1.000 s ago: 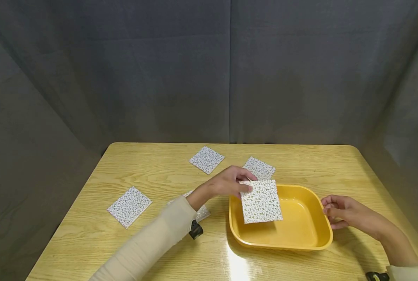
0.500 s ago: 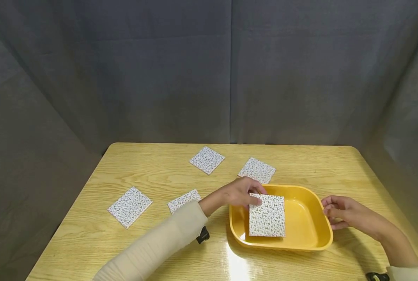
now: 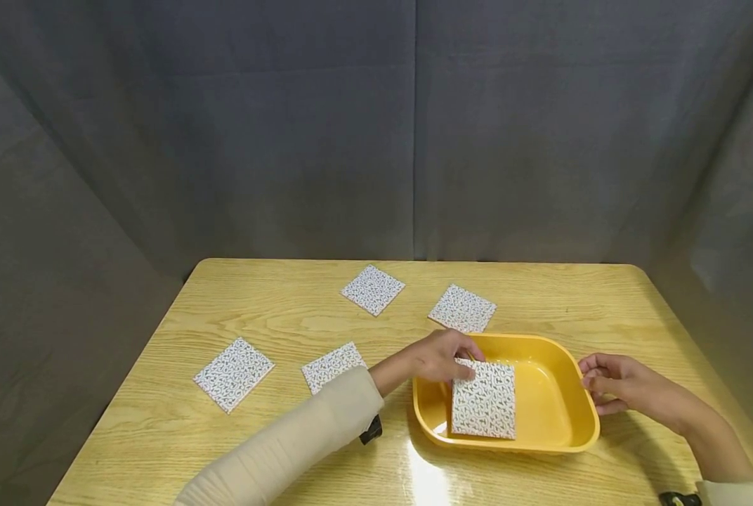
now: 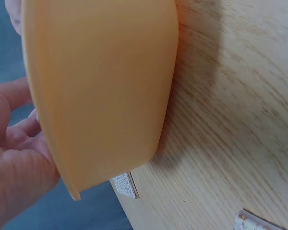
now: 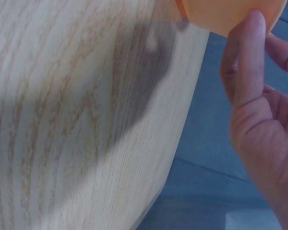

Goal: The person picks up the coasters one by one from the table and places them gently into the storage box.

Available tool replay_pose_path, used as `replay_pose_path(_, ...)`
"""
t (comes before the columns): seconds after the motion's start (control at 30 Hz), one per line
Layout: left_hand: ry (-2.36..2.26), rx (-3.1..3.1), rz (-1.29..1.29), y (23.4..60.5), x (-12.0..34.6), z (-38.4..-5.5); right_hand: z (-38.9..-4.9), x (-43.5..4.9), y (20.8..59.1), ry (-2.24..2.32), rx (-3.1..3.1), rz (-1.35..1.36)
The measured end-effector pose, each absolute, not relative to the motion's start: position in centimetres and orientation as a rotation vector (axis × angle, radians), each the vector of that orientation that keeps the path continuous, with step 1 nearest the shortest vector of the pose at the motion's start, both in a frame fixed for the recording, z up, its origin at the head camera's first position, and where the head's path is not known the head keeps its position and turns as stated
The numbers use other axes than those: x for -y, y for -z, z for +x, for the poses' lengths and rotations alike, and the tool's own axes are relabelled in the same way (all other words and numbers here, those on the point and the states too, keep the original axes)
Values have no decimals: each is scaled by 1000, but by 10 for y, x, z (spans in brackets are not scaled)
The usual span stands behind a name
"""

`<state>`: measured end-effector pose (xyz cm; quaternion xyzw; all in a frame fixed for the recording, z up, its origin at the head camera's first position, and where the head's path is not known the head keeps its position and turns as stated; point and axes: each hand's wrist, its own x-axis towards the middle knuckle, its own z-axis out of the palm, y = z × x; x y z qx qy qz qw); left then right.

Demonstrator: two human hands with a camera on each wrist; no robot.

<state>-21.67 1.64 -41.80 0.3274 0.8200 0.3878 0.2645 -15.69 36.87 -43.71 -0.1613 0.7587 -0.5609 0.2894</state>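
Observation:
My left hand (image 3: 442,357) pinches the upper left edge of a square tile (image 3: 485,407) with a white curly pattern. The tile is tilted low inside a yellow plastic tub (image 3: 544,393), its lower edge near the front wall. In the left wrist view the tub's outer wall (image 4: 105,91) hides most of the tile, and the left hand (image 4: 19,158) reaches over the rim. My right hand (image 3: 623,383) grips the tub at its right rim. In the right wrist view a fingertip of the right hand (image 5: 259,91) presses the orange-looking outer wall (image 5: 216,14).
Several similar tiles lie flat on the wooden table (image 3: 275,302): one far left (image 3: 234,372), one beside the left sleeve (image 3: 332,367), one at the back (image 3: 373,289) and one behind the tub (image 3: 463,308). A dark curtain (image 3: 326,140) stands behind the table.
My left hand has moved the tile right and down, from above the tub to inside it. The right hand has stayed at the rim.

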Motion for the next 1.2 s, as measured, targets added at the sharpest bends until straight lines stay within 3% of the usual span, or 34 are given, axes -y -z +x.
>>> replay_pose_path(1.2,-258,-2752,851,435,-41,-201,-155,-366,435,1495,-2045,-406)
